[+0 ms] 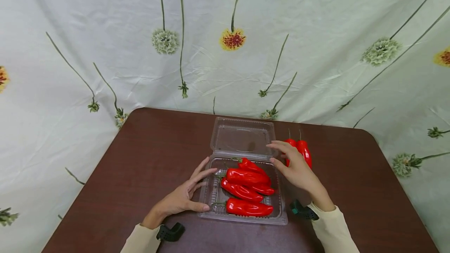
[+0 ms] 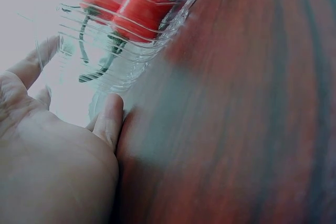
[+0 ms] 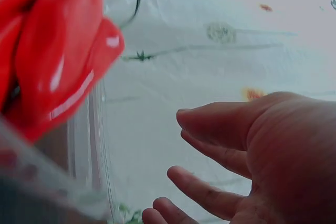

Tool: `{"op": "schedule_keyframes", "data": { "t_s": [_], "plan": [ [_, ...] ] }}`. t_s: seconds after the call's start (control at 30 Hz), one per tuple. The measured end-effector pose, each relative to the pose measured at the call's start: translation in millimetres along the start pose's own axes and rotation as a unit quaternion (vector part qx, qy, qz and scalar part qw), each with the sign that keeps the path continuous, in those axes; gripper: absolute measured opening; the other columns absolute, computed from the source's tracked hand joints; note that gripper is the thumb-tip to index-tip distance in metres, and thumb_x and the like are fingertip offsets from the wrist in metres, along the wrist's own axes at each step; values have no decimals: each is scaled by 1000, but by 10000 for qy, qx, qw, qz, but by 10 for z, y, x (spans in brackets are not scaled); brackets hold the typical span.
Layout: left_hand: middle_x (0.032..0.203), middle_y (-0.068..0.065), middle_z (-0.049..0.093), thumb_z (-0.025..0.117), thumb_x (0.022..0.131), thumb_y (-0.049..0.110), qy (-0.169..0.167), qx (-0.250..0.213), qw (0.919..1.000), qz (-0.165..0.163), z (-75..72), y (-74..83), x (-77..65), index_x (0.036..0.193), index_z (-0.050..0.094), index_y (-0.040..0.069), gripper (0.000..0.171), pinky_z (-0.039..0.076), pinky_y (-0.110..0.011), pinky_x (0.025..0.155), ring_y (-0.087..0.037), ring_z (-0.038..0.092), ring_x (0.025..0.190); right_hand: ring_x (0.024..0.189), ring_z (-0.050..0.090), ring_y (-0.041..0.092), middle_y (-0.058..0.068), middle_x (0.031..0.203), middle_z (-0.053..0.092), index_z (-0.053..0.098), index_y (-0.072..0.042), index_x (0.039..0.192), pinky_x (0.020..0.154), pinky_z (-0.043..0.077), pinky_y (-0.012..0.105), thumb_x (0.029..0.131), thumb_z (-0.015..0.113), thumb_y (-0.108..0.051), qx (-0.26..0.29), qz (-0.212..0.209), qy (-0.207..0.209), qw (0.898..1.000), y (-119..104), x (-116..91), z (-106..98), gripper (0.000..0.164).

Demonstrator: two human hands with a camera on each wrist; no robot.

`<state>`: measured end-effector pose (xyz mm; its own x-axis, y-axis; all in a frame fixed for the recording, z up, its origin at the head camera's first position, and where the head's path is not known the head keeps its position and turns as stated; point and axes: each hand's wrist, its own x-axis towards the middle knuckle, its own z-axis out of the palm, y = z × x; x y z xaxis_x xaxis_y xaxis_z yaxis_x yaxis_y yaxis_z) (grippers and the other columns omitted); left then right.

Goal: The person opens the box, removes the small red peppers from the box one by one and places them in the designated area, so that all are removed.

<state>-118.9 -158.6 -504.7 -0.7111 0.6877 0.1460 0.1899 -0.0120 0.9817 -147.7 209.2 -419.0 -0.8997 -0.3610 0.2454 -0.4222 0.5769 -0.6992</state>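
A clear plastic clamshell container [image 1: 242,220] lies on the table with its lid [image 1: 242,138] folded back. Several glossy red peppers [image 1: 249,207] with green stems fill its base. At the container's left side, my left hand [image 1: 179,198] has its fingers spread along the wall and its thumb at the front left corner. In the left wrist view, the left thumb [image 2: 110,119] is right at the ribbed plastic. My right hand [image 1: 297,169] hovers over the right side by the hinge, fingers loosely bent and holding nothing. The right wrist view shows its fingers [image 3: 210,129] apart from the peppers [image 3: 58,40].
More red peppers [image 1: 304,153] lie on the table to the right of the lid, partly hidden by my right hand. The dark brown table [image 1: 158,143] has rounded far corners. A pale cloth with printed flowers [image 1: 197,61] hangs behind it.
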Motion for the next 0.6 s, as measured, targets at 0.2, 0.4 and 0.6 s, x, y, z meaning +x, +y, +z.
{"op": "schedule_keyframes", "data": {
  "t_s": [0.2, 0.4, 0.6],
  "plan": [
    [168, 2, -13, 79, 83, 5, -2, 3, 10000, -8, 3, -2, 1, 159, 27, 10, 92, 28, -18, 112, -2, 2, 151, 127, 51, 34, 14, 142, 54, 63, -11, 132, 96, 52, 52, 90, 73, -7, 57, -116, -282, 9995, -197, -17, 164, 43],
    [168, 2, -14, 79, 83, 6, -3, 7, 10000, 1, -4, 2, 2, 159, 27, 11, 92, 28, -18, 112, -2, 2, 151, 126, 55, 30, 9, 139, 58, 64, -13, 131, 96, 52, 51, 90, 72, -5, 312, -235, -574, 9976, -214, 0, 282, 42],
    [168, 1, -14, 79, 83, 6, -12, -11, 10000, 13, 3, 2, 3, 159, 27, 10, 92, 29, -19, 113, -3, 3, 151, 127, 56, 29, 9, 137, 60, 63, -9, 131, 100, 50, 51, 92, 69, -2, 625, -406, -892, 9932, -161, 15, 346, 40]
  ]
}}
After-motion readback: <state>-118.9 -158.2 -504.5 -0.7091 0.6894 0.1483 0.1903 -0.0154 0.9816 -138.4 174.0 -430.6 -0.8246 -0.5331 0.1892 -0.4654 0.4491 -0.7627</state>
